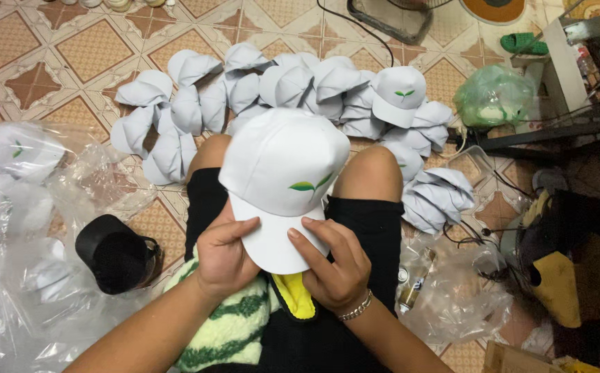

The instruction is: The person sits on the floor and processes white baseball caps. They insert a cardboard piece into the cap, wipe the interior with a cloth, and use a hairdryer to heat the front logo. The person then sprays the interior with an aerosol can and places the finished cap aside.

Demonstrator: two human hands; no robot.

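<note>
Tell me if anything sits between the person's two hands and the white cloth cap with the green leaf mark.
Nothing visible does. The left hand and the right hand both already grip the brim of the white cloth cap with the green leaf mark, thumbs on top, held over the knees.

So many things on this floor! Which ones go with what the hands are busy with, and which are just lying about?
Part of the work:
- white cap, its brim held by the left hand and right hand
- pile of folded white caps
- clear plastic bags with caps

Just lying about:
- black cap
- green bag
- green sandal
- fan base
</note>
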